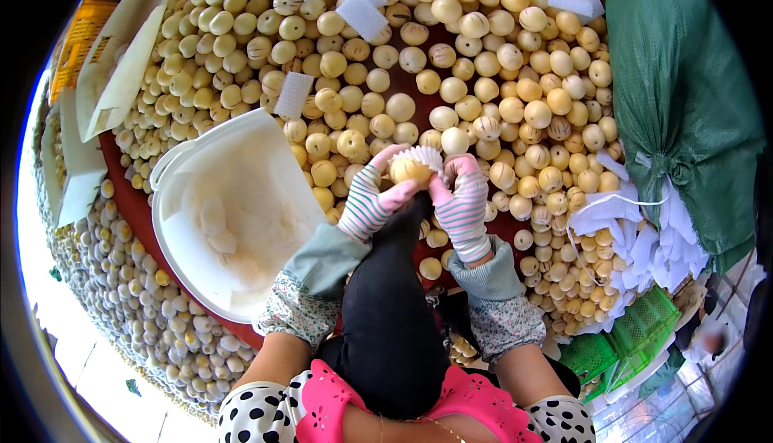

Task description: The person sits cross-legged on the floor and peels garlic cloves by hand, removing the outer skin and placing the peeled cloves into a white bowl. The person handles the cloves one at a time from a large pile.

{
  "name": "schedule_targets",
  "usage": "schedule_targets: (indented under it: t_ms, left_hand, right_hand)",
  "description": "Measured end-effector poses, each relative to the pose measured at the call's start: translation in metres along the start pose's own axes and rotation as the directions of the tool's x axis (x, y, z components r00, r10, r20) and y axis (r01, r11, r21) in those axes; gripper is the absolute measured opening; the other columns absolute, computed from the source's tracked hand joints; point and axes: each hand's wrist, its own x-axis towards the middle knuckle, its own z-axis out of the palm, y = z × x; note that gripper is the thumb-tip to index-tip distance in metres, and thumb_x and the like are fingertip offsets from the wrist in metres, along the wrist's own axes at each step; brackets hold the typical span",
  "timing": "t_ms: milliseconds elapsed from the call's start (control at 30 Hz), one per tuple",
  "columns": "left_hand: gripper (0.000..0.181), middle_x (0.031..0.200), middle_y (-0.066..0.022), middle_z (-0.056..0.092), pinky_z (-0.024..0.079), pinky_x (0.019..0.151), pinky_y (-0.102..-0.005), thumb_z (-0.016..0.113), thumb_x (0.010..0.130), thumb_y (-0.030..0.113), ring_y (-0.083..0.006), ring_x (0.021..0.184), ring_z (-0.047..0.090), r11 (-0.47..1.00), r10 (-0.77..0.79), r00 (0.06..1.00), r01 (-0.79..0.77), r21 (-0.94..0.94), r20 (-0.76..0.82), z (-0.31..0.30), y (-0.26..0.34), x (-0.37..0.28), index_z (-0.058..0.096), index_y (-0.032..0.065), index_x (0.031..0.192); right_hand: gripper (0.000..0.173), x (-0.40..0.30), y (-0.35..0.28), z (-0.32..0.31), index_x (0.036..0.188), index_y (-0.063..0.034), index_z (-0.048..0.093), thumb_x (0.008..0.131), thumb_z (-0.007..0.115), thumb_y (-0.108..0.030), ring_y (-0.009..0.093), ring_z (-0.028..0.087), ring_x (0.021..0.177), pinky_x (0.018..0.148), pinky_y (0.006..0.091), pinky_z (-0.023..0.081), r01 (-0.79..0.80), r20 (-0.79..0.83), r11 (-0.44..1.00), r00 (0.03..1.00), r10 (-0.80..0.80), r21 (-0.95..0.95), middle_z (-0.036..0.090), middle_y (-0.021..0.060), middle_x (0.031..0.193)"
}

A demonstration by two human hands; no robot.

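A yellow pepino melon (409, 170) with purple streaks rests between my two hands above my knee. My left hand (373, 194), in a pink, white and green striped knit glove, grips it by the left side. A white foam net sleeve (426, 156) covers the melon's top and right side. At the sleeve's right edge, my right hand (462, 204) in a matching glove pinches the foam with thumb and fingers. Just left of my hands tilts a white plastic bucket (241, 159) with a few foam-sleeved pieces (214, 222) inside.
Loose pepino melons (338, 65) cover the red surface ahead. Foam sleeves (362, 15) lie scattered among them. On the right hangs a tied green woven sack (670, 111) above more foam sleeves (640, 234) and green crates (640, 328). Sleeved fruit (151, 298) is heaped at left.
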Motion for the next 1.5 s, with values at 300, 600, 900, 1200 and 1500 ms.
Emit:
schedule_targets:
  t_ms: [300,600,900,1200,1500]
  left_hand:
    - [0.087,0.112,-0.0132,0.054,0.052,0.083,-0.0320,0.079,0.069,0.037,-0.0232,0.099,0.058,0.944,0.234,0.954,-0.269,-0.189,-0.189,-0.025,0.008,0.006,0.031,0.0054,0.134]
    - [0.044,0.097,-0.0156,0.060,0.052,0.080,-0.0514,0.065,0.076,0.032,-0.0330,0.094,0.061,0.663,-0.161,0.987,0.115,-0.739,0.009,-0.037,0.001,0.016,0.055,0.0024,0.107]
    - [0.065,0.106,-0.0143,0.058,0.049,0.086,-0.0423,0.065,0.074,0.016,-0.0294,0.101,0.057,0.927,-0.008,0.995,0.045,-0.373,0.099,-0.057,0.007,0.013,0.040,0.0035,0.133]
    - [0.041,0.089,-0.0206,0.062,0.054,0.060,-0.0380,0.070,0.074,0.030,-0.0296,0.070,0.064,0.866,-0.110,0.829,0.351,-0.355,0.549,-0.034,0.016,0.004,0.060,-0.0030,0.095]
    - [0.052,0.085,-0.0196,0.064,0.056,0.065,-0.0394,0.066,0.080,0.037,-0.0284,0.073,0.065,0.701,-0.344,0.762,0.597,-0.390,0.549,-0.018,0.021,0.009,0.056,-0.0046,0.109]
  right_hand:
    - [0.031,0.061,-0.038,0.035,0.097,-0.0041,0.055,0.081,0.069,-0.026,0.021,0.060,0.061,0.054,0.0286,0.047,-0.247,0.550,0.959,0.825,0.131,0.141,0.063,0.0111,0.074]
    - [0.058,0.246,0.009,0.130,0.134,-0.0117,0.037,0.082,0.062,-0.023,0.034,0.062,0.089,0.076,0.0439,0.050,0.252,0.300,0.651,0.953,-0.038,-0.716,0.063,0.0164,0.097]
    - [0.029,0.076,-0.005,0.013,0.104,-0.0010,0.058,0.079,0.066,-0.011,0.013,0.061,0.076,0.068,0.0269,0.048,-0.534,0.767,0.838,0.491,0.413,-0.109,0.063,0.0070,0.079]
    - [0.017,0.015,0.014,0.020,0.093,0.0006,0.061,0.086,0.062,-0.014,0.010,0.060,0.071,0.067,0.0233,0.051,-0.536,0.470,0.629,0.834,0.290,0.563,0.064,0.0041,0.084]
    - [0.046,0.212,0.037,0.088,0.103,-0.0090,0.053,0.082,0.059,-0.050,0.025,0.059,0.096,0.086,0.0409,0.042,-0.022,0.060,0.495,0.987,0.149,-0.868,0.064,0.0118,0.096]
